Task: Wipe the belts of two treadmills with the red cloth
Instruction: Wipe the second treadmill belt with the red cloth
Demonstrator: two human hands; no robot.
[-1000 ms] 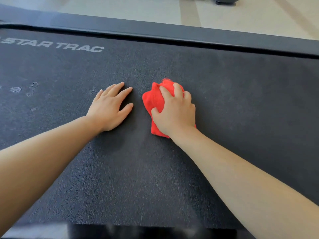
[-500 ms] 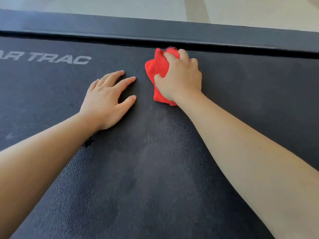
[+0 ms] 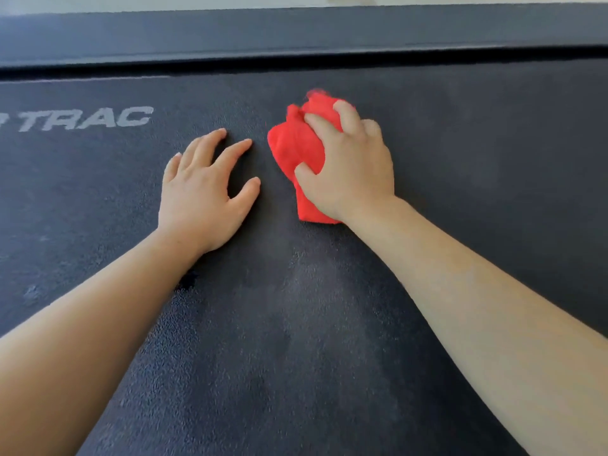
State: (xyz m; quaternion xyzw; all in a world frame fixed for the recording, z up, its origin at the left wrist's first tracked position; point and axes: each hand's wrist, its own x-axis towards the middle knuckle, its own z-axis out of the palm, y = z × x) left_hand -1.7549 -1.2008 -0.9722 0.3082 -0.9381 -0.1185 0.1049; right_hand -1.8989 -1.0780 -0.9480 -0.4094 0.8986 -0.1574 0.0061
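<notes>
A dark textured treadmill belt fills the view, with grey "TRAC" lettering at the left. My right hand presses down on a bunched red cloth in the upper middle of the belt, fingers curled over it. Part of the cloth is hidden under the palm. My left hand lies flat on the belt just left of the cloth, fingers spread, holding nothing. A small gap separates its thumb from the cloth.
A dark side rail of the treadmill runs along the far edge of the belt, with a strip of pale floor beyond it. A lighter smear marks the belt below the cloth.
My right hand pushed the cloth out to the far rail, then drew it back toward me. My left hand stayed flat in place. The view has tilted lower.
</notes>
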